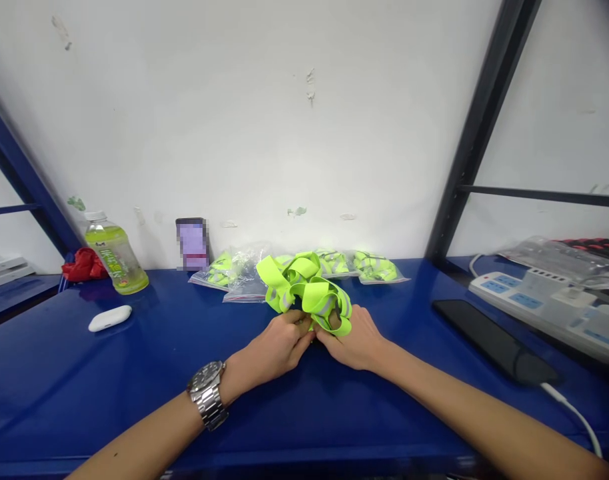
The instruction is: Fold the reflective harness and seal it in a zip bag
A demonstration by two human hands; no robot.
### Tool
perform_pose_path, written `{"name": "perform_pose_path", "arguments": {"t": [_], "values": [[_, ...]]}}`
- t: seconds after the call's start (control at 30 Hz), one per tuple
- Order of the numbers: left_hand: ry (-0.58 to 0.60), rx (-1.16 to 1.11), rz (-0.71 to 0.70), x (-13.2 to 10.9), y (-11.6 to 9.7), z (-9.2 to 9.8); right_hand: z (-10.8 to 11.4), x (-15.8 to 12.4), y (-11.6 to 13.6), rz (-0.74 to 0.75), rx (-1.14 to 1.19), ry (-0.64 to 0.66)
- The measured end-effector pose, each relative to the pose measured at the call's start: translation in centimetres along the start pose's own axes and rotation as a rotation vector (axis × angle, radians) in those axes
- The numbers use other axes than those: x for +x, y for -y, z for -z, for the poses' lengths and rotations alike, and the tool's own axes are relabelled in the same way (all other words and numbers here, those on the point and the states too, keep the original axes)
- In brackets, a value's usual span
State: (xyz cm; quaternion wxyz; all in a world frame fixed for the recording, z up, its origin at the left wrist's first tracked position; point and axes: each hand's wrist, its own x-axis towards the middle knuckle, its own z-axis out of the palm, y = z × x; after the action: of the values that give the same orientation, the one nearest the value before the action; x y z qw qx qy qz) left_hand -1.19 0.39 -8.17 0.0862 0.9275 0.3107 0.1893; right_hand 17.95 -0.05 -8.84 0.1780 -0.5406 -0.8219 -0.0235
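Note:
A bunched neon-yellow reflective strap [304, 283] with grey stripes is held up above the blue table [184, 360], its loops spilling upward. My left hand [283, 341], with a metal watch [207, 395] on the wrist, is closed on the lower part of the bundle. From the other side my right hand [352, 339] grips it too, a strap loop lying over its fingers. The two hands meet beneath the bundle, and some fingertips are hidden. Behind it lie clear plastic bags, one [249, 290] looking flat and others [377, 268] holding similar yellow straps.
On the left stand a green drink bottle [115, 257] and a propped phone [192, 245], with a white earbud case [110, 319] and red cloth [83, 265] nearby. At right lie a cabled black phone [494, 340] and a power strip [549, 307]. A dark shelf post [477, 133] rises there.

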Motion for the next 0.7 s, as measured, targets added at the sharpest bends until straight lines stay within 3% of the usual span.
{"name": "perform_pose_path", "arguments": {"t": [0.13,0.23,0.33,0.47,0.7], "values": [[0.031,-0.062,0.015,-0.1,-1.2,0.9,1.0,0.0,0.3,0.045,-0.001,0.089],[0.018,-0.077,0.125,0.6,-2.2,1.1,1.3,-0.1,0.5,0.100,-0.043,0.146],[-0.056,-0.027,0.241,1.7,-2.7,0.4,1.2,-0.2,0.8,0.158,-0.100,0.140],[-0.168,0.079,0.304,2.3,-1.9,-0.8,1.2,-0.4,1.1,0.124,-0.136,0.154],[-0.204,0.066,0.357,2.0,-0.8,-1.6,1.4,-1.2,-0.3,0.054,0.056,0.004]]}}
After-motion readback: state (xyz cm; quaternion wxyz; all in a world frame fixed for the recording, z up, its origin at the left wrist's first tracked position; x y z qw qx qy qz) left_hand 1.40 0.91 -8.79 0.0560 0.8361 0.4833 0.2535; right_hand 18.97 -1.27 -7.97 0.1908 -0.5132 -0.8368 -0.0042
